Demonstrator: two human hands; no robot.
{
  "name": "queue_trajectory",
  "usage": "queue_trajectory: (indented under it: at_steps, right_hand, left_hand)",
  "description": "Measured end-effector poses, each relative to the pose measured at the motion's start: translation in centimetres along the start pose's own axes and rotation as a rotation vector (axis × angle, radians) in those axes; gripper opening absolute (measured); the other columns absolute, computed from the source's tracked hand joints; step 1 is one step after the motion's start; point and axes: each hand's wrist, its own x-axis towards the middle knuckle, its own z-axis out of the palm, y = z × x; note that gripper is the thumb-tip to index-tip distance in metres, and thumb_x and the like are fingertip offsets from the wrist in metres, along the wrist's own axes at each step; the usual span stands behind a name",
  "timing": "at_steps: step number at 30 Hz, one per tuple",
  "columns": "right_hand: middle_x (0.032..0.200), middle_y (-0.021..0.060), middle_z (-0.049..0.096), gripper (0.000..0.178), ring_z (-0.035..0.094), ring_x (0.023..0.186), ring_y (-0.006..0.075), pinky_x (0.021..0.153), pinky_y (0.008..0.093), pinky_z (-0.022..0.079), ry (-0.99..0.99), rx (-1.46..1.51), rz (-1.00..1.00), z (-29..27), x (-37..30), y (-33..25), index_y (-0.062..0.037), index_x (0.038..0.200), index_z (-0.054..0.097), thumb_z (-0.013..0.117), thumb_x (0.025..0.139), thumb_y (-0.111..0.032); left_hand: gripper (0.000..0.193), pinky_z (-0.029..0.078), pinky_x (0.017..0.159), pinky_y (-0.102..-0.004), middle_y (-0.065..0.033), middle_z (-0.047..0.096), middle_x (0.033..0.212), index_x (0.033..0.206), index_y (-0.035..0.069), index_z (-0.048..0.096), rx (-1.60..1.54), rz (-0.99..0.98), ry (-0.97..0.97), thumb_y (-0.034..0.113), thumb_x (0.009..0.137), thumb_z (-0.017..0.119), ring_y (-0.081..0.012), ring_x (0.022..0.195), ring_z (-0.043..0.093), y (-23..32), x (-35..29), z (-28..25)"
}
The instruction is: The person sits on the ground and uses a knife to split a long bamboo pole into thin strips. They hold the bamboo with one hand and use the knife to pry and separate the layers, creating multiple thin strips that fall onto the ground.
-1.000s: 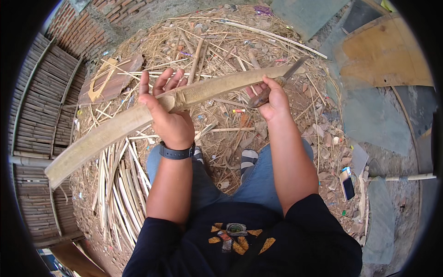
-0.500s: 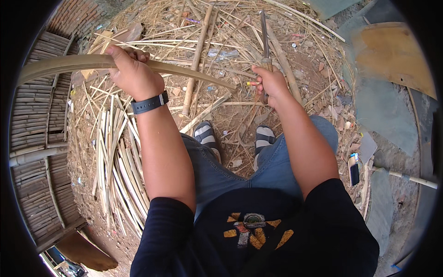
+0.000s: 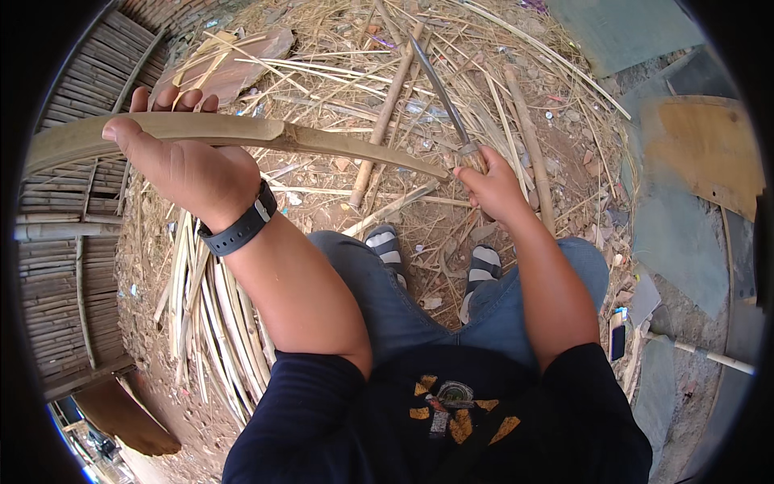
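A long, split bamboo piece (image 3: 201, 129) lies across my left hand (image 3: 189, 169), which is palm up with the thumb on the near side and the fingertips showing beyond it. The bamboo runs from the left rim of the picture and narrows rightward, with a node partway along. Its thin tip sits close beside my right hand (image 3: 496, 189). That hand is closed round the wooden handle (image 3: 472, 159) of a long-bladed knife. The narrow dark blade (image 3: 439, 85) points away from me, slanting to the left.
Split bamboo strips (image 3: 222, 315) lie piled at left, with more scattered ahead. Two round poles (image 3: 387, 117) (image 3: 530, 149) lie beyond my feet (image 3: 482, 270). A bamboo-slat wall (image 3: 56, 282) stands left. A phone (image 3: 617, 337) and flat grey sheets (image 3: 677, 226) lie at right.
My left hand has moved left along the bamboo and turned palm up, its fingers loosening. The knife has tilted leftward in my right hand. The whole view has shifted slightly.
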Motion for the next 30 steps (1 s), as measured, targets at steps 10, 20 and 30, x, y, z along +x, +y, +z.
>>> queue_trajectory:
  at_steps: [10, 20, 30]
  right_hand:
    - [0.097, 0.0209, 0.066, 0.062, 0.066, 0.081, 0.0265, 0.074, 0.0372, 0.052, -0.012, -0.207, -0.204, -2.5, -2.2, -1.0, 0.0065, 0.131, 0.050, 0.069, 0.083, -0.028]
    - [0.116, 0.0241, 0.063, 0.054, 0.064, 0.101, 0.0370, 0.088, 0.0418, 0.051, -0.203, -0.592, 0.087, 1.7, 0.3, 9.1, 0.0025, 0.125, 0.053, 0.066, 0.080, -0.025]
    - [0.084, 0.0193, 0.065, 0.036, 0.067, 0.080, 0.0370, 0.071, 0.0448, 0.053, -0.089, -0.261, -0.179, 13.7, 2.8, 1.6, -0.0032, 0.111, 0.055, 0.067, 0.082, -0.021]
  left_hand:
    - [0.043, 0.035, 0.052, -0.0266, -0.0027, 0.041, 0.065, 0.096, 0.000, 0.049, -0.019, 0.189, -0.108, 0.043, 0.101, 0.044, -0.0134, 0.055, 0.041, 7.7, 1.0, 2.0]
    - [0.012, 0.051, 0.051, -0.0305, -0.0203, 0.051, 0.087, 0.100, -0.015, 0.045, 0.178, 0.312, 0.083, -0.011, 0.089, 0.043, -0.0221, 0.059, 0.053, 4.8, 4.2, 1.6]
    - [0.020, 0.050, 0.064, -0.0329, -0.0059, 0.054, 0.087, 0.102, 0.001, 0.054, 0.057, -0.110, 0.024, 0.017, 0.097, 0.043, -0.0203, 0.078, 0.056, -3.1, 22.8, -17.3]
